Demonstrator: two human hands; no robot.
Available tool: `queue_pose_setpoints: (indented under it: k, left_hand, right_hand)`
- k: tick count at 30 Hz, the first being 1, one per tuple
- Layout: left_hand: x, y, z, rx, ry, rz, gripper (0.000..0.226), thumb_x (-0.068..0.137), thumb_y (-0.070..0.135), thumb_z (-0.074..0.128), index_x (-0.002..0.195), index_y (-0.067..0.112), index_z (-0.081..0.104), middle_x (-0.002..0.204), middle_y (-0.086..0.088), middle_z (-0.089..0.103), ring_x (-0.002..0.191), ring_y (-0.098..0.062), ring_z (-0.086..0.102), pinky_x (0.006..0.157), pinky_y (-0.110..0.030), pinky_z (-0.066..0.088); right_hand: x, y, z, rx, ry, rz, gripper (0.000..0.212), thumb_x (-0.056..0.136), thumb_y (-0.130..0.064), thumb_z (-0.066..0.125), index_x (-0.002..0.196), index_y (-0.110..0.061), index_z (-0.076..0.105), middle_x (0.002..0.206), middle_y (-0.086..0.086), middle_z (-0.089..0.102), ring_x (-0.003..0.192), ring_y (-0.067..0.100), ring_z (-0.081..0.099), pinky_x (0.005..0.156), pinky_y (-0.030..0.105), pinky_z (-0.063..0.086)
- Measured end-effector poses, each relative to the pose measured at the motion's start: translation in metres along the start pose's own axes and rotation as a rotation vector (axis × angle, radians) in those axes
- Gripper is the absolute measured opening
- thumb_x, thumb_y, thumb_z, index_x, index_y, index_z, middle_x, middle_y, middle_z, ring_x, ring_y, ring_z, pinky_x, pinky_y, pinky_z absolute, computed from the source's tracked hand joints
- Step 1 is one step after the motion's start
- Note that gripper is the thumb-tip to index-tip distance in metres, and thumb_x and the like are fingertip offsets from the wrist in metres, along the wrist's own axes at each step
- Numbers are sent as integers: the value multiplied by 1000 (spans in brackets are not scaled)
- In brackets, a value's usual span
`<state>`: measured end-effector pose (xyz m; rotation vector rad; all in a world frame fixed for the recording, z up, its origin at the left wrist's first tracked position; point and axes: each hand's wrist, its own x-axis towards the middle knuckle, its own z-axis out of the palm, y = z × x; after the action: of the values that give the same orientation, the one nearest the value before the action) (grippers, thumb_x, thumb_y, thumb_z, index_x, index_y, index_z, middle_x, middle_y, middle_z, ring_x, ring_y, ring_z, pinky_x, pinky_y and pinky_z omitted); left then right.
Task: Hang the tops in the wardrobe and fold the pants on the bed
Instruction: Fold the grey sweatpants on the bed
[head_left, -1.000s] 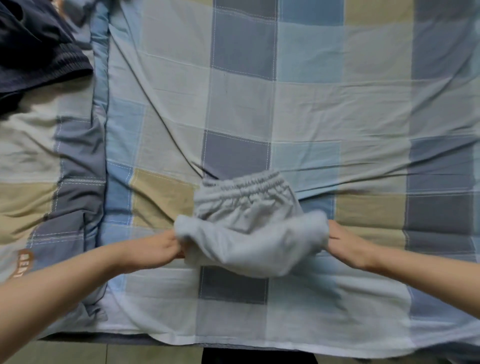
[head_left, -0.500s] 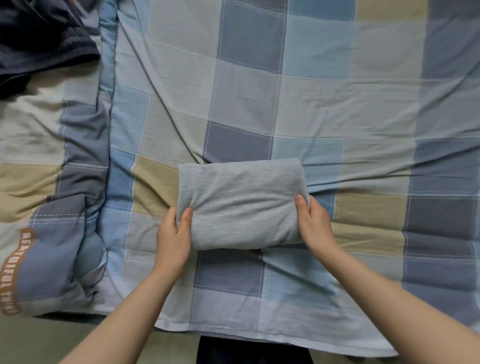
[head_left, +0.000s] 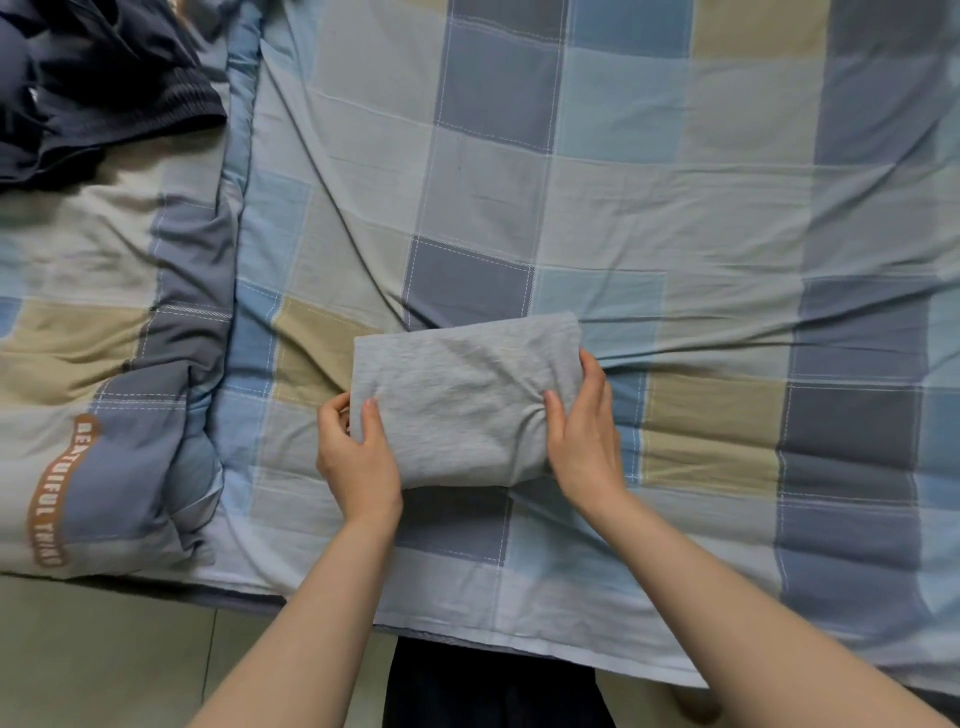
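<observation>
A dark navy garment (head_left: 98, 88) lies far off on the checked bedsheet (head_left: 675, 208), while the left hand (head_left: 358, 457) and right hand (head_left: 584, 441) each pinch an end of the folded grey pants (head_left: 462, 405).

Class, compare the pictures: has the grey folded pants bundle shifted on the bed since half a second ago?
No. The grey pants lie on the same spot: top edge just below the dark blue check of the bedsheet, as before. Only the camera view shifted.
</observation>
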<state>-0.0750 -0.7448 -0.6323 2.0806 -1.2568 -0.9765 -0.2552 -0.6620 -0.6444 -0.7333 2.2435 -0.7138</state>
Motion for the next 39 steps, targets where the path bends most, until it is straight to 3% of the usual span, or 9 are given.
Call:
queue_pose_setpoints:
  k: [3, 7, 11, 17, 26, 30, 34, 37, 39]
  left_hand:
    - [-17, 14, -15, 3, -18, 26, 8, 96, 21, 59, 103, 22, 55, 101, 7, 58, 94, -5, 51, 74, -7, 34]
    - [-49, 43, -39, 10, -78, 62, 12, 96, 24, 58, 108, 21, 57, 102, 8, 59, 96, -1, 50, 75, -6, 33]
    - [-74, 85, -60, -22, -150, 153, 12, 97, 24, 58, 109, 24, 55, 95, 20, 55, 86, 17, 48, 71, 6, 31]
    - [-101, 148, -94, -51, -320, 256, 14, 96, 29, 58, 108, 24, 60, 96, 15, 63, 87, 2, 57, 70, -5, 41]
    - [-149, 240, -175, -167, -559, 483, 6, 94, 22, 62, 100, 23, 61, 93, 15, 64, 83, 12, 57, 71, -3, 40]
    - [-188, 256, -219, -154, -696, 585, 6, 94, 24, 62, 100, 23, 61, 93, 14, 64, 83, 10, 58, 70, -4, 42]
    - [-241, 256, -253, -139, -859, 638, 11, 94, 25, 63, 101, 32, 59, 98, 14, 64, 89, 8, 59, 74, -7, 44]
    - [-285, 247, -270, -158, -1023, 627, 18, 93, 27, 63, 109, 35, 58, 108, 0, 66, 102, -15, 62, 81, -32, 50]
    - [-320, 235, -282, -127, -1132, 673, 23, 94, 29, 62, 115, 35, 57, 113, -6, 66, 108, -22, 62, 82, -35, 50]
  right_hand:
    - [-16, -8, -22, -49, -8, -60, 54, 98, -30, 47, 147, -23, 26, 141, 7, 39, 119, 32, 49, 92, 41, 41]
    - [-55, -17, -65, -28, 17, -72, 51, 97, -27, 49, 145, -17, 32, 140, 8, 43, 121, 28, 48, 96, 38, 39]
    - [-92, -33, -109, 25, 132, -81, 51, 97, -24, 51, 143, -14, 34, 140, 7, 45, 123, 19, 44, 91, 16, 31]
    - [-146, -70, -165, 132, 327, -41, 48, 97, -25, 50, 142, -18, 34, 139, 2, 43, 120, 0, 39, 87, -8, 20]
    - [-268, -139, -222, 304, 653, 71, 45, 98, -28, 49, 140, -20, 36, 138, -7, 44, 122, 2, 42, 94, 12, 34]
    - [-344, -152, -238, 361, 816, 150, 42, 97, -23, 52, 137, -16, 41, 133, -8, 46, 118, -3, 42, 93, 2, 30]
    - [-430, -147, -249, 382, 962, 257, 40, 96, -18, 53, 135, -12, 44, 134, 2, 52, 121, 14, 49, 100, 26, 40]
    - [-494, -137, -250, 382, 1076, 342, 40, 95, -22, 53, 133, -15, 45, 126, -4, 53, 110, 2, 49, 88, 8, 37]
    - [-542, -127, -247, 375, 1166, 410, 39, 95, -23, 53, 133, -14, 46, 120, -6, 54, 102, -4, 48, 79, -2, 34]
